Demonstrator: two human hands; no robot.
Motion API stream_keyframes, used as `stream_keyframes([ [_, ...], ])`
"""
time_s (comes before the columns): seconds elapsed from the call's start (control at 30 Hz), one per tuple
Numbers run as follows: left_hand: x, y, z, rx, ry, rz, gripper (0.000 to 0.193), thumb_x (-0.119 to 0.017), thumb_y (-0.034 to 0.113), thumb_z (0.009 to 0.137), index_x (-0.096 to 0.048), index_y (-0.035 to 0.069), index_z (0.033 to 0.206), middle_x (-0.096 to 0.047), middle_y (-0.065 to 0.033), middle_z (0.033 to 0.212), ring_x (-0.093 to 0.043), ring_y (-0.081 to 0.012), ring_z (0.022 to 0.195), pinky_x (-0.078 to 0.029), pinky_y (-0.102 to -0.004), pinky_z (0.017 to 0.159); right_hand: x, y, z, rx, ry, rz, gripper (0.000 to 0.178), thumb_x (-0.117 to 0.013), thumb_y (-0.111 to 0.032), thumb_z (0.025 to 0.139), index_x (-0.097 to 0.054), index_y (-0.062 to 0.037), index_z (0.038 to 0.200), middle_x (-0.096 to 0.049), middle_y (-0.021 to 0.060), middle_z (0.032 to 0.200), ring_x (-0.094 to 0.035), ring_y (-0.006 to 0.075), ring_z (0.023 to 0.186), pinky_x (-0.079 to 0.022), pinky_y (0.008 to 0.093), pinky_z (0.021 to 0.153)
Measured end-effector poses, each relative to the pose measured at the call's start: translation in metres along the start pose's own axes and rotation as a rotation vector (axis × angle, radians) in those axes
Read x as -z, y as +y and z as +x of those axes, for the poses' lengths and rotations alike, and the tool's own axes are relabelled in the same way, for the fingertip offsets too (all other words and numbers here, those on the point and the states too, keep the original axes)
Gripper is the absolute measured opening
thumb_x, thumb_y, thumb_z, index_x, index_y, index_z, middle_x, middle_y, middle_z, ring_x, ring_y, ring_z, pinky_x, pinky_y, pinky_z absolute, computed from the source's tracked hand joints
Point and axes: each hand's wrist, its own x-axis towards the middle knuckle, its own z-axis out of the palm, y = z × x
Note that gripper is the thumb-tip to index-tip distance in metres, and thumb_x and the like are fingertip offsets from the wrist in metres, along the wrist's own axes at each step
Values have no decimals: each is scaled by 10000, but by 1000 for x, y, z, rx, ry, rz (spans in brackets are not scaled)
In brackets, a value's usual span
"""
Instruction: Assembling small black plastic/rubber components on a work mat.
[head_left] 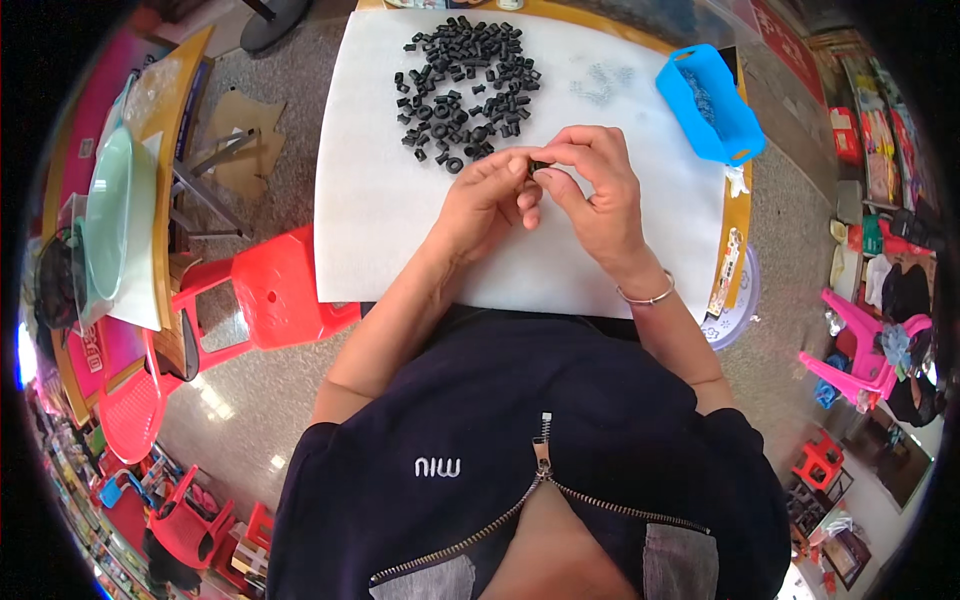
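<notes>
My left hand (488, 195) and my right hand (600, 185) meet above the white-covered table (390, 240). Between their fingertips is a small black ring-shaped part (537, 168), mostly hidden by the fingers. Both hands are closed in a pinch on it. Just beyond my left hand lies a spread pile of small black spool-shaped parts (470, 75), some showing round open ends. Farther off, to the right of the pile, small clear pieces (602, 82) are scattered on the white sheet.
A blue plastic basket (735, 130) holding small clear pieces stands at the table's far right corner. To the left is a red plastic stool (290, 290), with a pale green basin (108, 215) on another table. A pink stool (855, 345) stands on the right.
</notes>
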Motion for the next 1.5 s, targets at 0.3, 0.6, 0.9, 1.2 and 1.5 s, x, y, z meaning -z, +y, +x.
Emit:
stream_keyframes([
  [0.3, 3, -3, 2, -85, 50, 90, 213, -578, 113, 904, -576, 9, 1090, -617, -65, 870, -606, -129, 724, -526, -264, 711, 7, -4, -2, -42, -34, 16, 260, -619, 7, 756, -649, -78, 1000, -604, 56, 855, -560, 224, 817, -473, 330, 701],
  [0.6, 4, -6, 4, -152, 46, 165, 188, -565, 53, 899, -571, -13, 1075, -619, -72, 856, -622, -151, 731, -541, -292, 726, 9, -1, -3, 1, -29, -27, 155, -600, 14, 771, -616, -22, 921, -618, 81, 846, -570, 237, 778, -480, 330, 682],
  [0.9, 2, -2, 2, -25, 59, 115, 197, -560, 97, 907, -571, -21, 1064, -625, -75, 847, -619, -128, 695, -556, -283, 690, 3, 3, -9, -68, -13, 47, 114, -575, -3, 808, -609, -23, 915, -607, 85, 826, -589, 232, 776, -481, 322, 675],
  [1.2, 4, -1, 2, -8, -6, -10, 205, -566, 107, 904, -563, -24, 1060, -600, -67, 886, -604, -93, 712, -574, -272, 723, 4, 5, -14, -302, 16, 365, 111, -576, -49, 859, -618, -10, 954, -636, 63, 866, -606, 130, 787, -484, 249, 708],
  [1.5, 3, -2, 2, -16, 17, -18, 231, -579, 130, 895, -561, -8, 1079, -586, -81, 898, -596, -103, 720, -578, -266, 684, 9, 1, -12, -508, -6, 625, 142, -573, -45, 879, -630, -1, 1002, -637, 20, 881, -569, 56, 801, -471, 200, 712],
])
